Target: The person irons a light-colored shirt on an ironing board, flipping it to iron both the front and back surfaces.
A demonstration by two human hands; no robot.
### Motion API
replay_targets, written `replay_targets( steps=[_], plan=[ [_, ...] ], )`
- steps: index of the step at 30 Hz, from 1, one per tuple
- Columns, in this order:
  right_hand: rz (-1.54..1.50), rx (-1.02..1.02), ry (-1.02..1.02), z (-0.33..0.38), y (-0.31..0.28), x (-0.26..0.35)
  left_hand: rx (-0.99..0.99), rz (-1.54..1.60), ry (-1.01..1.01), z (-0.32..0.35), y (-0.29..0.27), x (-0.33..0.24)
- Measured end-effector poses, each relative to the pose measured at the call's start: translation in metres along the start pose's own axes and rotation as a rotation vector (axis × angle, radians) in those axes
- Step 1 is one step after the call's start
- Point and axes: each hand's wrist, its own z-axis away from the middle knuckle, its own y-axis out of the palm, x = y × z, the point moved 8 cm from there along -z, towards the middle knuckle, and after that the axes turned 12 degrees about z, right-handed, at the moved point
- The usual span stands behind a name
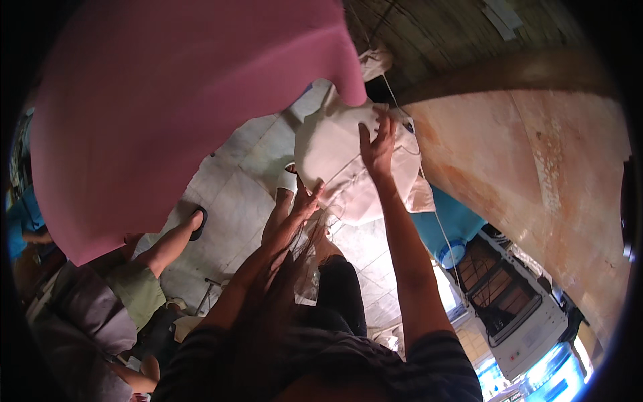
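A cream-coloured sheet (345, 137) of soft, smooth material, cloth or leather, hangs in front of me with creases across its lower part. My left hand (308, 203) is at its lower left edge, closed on it with the thumb side showing; some of its fingers are hidden. My right hand (380, 146) lies against the upper right of the same sheet, fingers spread and stretched out. A large pink sheet (181, 114) of similar material hangs at the upper left, its wavy edge touching the top of the cream one.
A thin cord (439, 224) runs down along the right of the cream sheet. A stained, pale slab-like surface (516, 161) slopes at the right. Below it are a blue container (445, 231) and a grey-framed machine (509, 305). Other people's legs (171, 248) show at the left, over a tiled floor (228, 187).
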Motion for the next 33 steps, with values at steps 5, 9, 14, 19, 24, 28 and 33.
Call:
replay_targets(
  steps=[5, 9, 14, 19, 24, 28, 33],
  plan=[
    [0.087, 0.165, 0.016, -0.074, 0.057, -0.050, 0.017, 0.012, 0.055, 0.007, 0.013, -0.019],
    [0.172, 0.506, -0.082, -0.095, 0.114, -0.057, -0.017, 0.053, 0.163, 0.003, 0.001, -0.019],
    [0.203, 0.551, -0.099, -0.107, 0.125, -0.067, 0.005, 0.053, 0.158, 0.003, -0.001, -0.023],
    [0.193, 0.531, -0.072, -0.106, 0.119, -0.076, -0.035, -0.066, 0.154, 0.010, 0.003, -0.031],
    [0.133, 0.517, -0.091, -0.113, 0.130, -0.059, -0.268, -0.235, 0.297, 0.010, -0.017, -0.029],
    [0.073, 0.464, -0.068, -0.123, 0.120, -0.059, -0.246, -0.120, 0.331, 0.011, -0.008, -0.041],
    [-0.394, 0.342, 0.236, -0.106, 0.095, -0.051, -0.327, -0.110, 0.260, 0.011, -0.023, -0.013]
  ],
)
